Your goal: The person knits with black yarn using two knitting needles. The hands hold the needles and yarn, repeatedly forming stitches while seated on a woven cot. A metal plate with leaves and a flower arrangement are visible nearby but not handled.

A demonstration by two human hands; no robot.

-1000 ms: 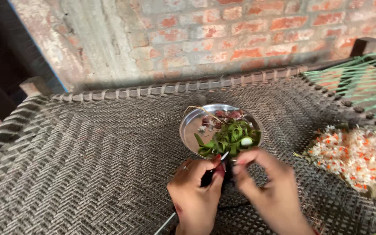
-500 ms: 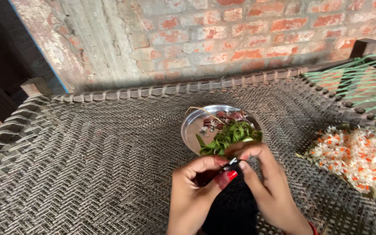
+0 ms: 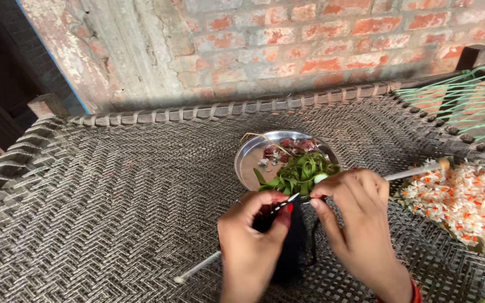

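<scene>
Both hands sit lower now — left hand (image 3: 251, 235) and right hand (image 3: 355, 216) each grip knitting needles (image 3: 285, 202).

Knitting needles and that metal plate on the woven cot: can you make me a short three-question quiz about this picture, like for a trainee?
1. True or false: the metal plate holds green leaves.
2. Which hand is nearer the pile of white and orange petals? A) left hand B) right hand
3. Fill in: both hands work black ____ on two knitting needles.

Key: 1 true; 2 B; 3 yarn.
</scene>
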